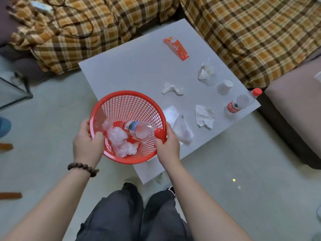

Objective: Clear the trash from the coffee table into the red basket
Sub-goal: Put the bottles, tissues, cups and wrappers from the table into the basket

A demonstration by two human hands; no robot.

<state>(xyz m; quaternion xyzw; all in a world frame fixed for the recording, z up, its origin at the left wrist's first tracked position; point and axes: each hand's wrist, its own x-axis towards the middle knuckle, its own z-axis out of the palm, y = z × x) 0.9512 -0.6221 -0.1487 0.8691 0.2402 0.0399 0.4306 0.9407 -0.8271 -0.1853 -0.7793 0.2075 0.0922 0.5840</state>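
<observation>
Left hand (pixel 87 142) clamped on the left rim of the round red plastic mesh basket (pixel 128 101), held over the desk's (pixel 135 70) near-left corner with crumpled white tissues (pixel 119 140) and a clear plastic bottle (pixel 139 129) inside; right hand (pixel 167 145) closed around that bottle's red cap (pixel 159 133) at the basket's right rim. Farther right on the desk: flat white wrapper (pixel 180 126), crumpled white tissue (pixel 172 89), orange snack packet (pixel 176 47) toward the far edge, torn white paper (pixel 204 118), crumpled clear wrapper (pixel 205 72), white paper cup (pixel 224 86), and a red-capped clear bottle (pixel 242 102) lying at the right corner.
</observation>
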